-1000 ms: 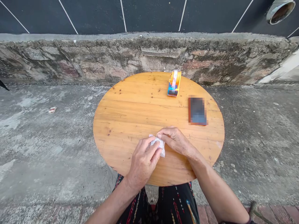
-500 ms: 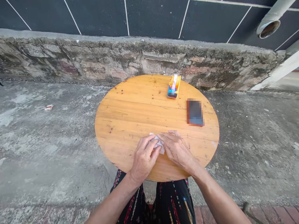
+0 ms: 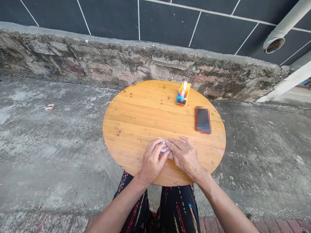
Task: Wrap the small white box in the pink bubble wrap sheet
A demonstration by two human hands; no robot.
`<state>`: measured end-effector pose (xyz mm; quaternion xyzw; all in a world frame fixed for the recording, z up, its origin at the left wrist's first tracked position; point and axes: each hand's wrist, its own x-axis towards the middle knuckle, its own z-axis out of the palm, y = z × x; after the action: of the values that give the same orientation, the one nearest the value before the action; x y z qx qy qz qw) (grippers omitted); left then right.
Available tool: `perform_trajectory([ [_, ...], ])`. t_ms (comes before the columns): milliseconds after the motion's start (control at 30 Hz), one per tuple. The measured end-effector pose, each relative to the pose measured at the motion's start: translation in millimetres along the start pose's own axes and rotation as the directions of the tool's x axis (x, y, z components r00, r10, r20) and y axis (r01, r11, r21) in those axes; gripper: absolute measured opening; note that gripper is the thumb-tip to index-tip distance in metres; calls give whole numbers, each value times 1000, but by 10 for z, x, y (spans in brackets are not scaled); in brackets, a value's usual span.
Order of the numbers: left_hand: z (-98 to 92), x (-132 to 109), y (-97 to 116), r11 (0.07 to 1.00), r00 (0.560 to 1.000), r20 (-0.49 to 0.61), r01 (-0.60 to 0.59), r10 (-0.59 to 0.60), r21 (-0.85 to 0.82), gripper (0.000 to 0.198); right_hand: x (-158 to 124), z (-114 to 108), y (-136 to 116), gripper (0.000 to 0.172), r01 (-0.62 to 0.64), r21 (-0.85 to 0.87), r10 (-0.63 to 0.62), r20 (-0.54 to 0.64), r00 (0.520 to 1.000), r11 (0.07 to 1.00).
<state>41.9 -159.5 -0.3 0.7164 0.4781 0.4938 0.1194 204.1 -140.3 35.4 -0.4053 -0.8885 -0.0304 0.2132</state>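
On the near part of a round wooden table [image 3: 136, 119], both my hands meet over a small crumpled white piece of paper or tissue [image 3: 165, 149]. My left hand [image 3: 152, 161] curls its fingers onto the white piece from the left. My right hand [image 3: 184, 157] lies over it from the right, fingers pressed down on it. Most of the white piece is hidden under my fingers.
A small orange and blue tape dispenser [image 3: 183, 93] stands at the table's far edge. A dark phone [image 3: 202, 119] lies flat to the right of centre. Beyond the table runs a low rough stone kerb [image 3: 97, 64] below a dark tiled wall. A pipe end [image 3: 274, 45] shows at upper right.
My right hand has slid further over the white piece, covering more of it, and both hands have drawn closer together. The view has tilted slightly.
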Motion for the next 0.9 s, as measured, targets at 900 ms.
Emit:
perform_trajectory([
  [900, 26, -6, -24, 998, 998, -23, -49, 50, 40, 10, -217, -8, 44, 33, -56, 243, 83, -101, 991, 968],
])
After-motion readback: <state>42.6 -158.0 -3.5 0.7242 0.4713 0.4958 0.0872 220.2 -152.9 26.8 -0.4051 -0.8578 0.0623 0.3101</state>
